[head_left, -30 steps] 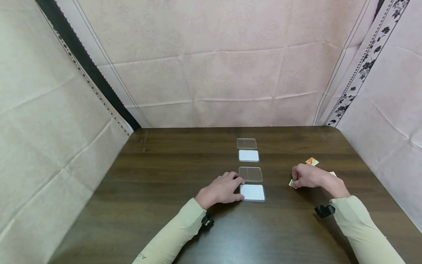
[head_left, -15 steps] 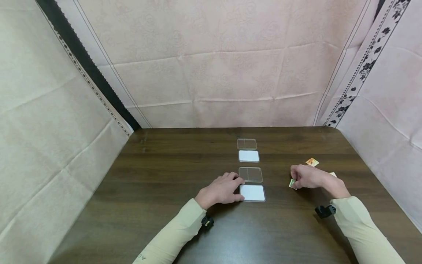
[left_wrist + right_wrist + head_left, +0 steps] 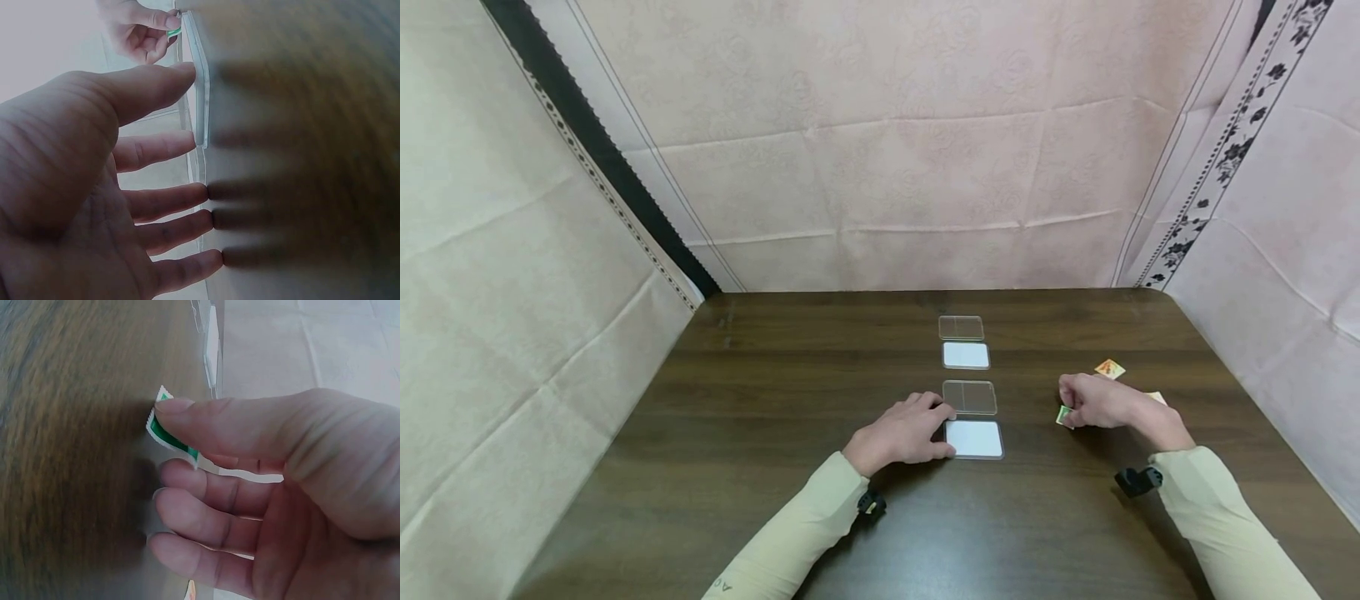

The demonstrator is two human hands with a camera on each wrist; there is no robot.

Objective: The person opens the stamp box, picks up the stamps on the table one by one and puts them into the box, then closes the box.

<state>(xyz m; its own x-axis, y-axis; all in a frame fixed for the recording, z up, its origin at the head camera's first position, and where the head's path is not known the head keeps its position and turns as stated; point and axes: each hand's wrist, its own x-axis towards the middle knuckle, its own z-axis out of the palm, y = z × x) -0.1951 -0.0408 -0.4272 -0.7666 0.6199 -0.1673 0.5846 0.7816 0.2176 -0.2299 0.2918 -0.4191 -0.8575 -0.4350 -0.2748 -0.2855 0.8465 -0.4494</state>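
Observation:
My right hand (image 3: 1097,401) pinches a small green stamp (image 3: 170,436) with white perforated edges between thumb and forefinger, just above the table. The other fingers curl loosely below it in the right wrist view. Near that hand lie an orange stamp (image 3: 1109,368) and a pale stamp (image 3: 1157,397), the latter partly hidden by the wrist. My left hand (image 3: 904,429) rests at the left side of the nearest clear case half with a white insert (image 3: 974,439). Its thumb and forefinger touch that edge, and its fingers (image 3: 169,203) are nearly straight, tips down on the wood.
Behind the nearest piece, a clear lid (image 3: 969,397), another white-lined case half (image 3: 966,355) and a farther clear lid (image 3: 961,327) form a column on the brown wooden table (image 3: 790,375). Pale cloth (image 3: 887,150) hangs around the back and sides.
The right hand has shifted very slightly left, and a little more of the green stamp shows. The left hand and the cases stay in place.

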